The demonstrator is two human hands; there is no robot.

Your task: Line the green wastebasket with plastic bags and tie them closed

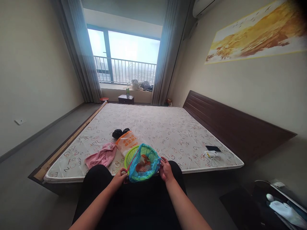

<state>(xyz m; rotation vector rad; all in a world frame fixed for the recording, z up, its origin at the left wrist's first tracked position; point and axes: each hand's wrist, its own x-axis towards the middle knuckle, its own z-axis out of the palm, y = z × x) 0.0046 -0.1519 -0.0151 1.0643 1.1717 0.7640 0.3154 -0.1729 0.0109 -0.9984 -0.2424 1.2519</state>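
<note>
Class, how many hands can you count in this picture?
2: the left hand and the right hand, at opposite sides of the blue bag. No others show.

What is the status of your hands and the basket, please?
Left hand, right hand: both holding blue bag. Bag open in green basket, reddish contents visible. Pink cloth, orange-printed bag close by.

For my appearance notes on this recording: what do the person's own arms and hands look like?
The left hand and right hand are ungloved. The left forearm and right forearm show no sleeves, watch or bracelet. Rings are too small to tell. Plain black cloth covers the legs.
</note>
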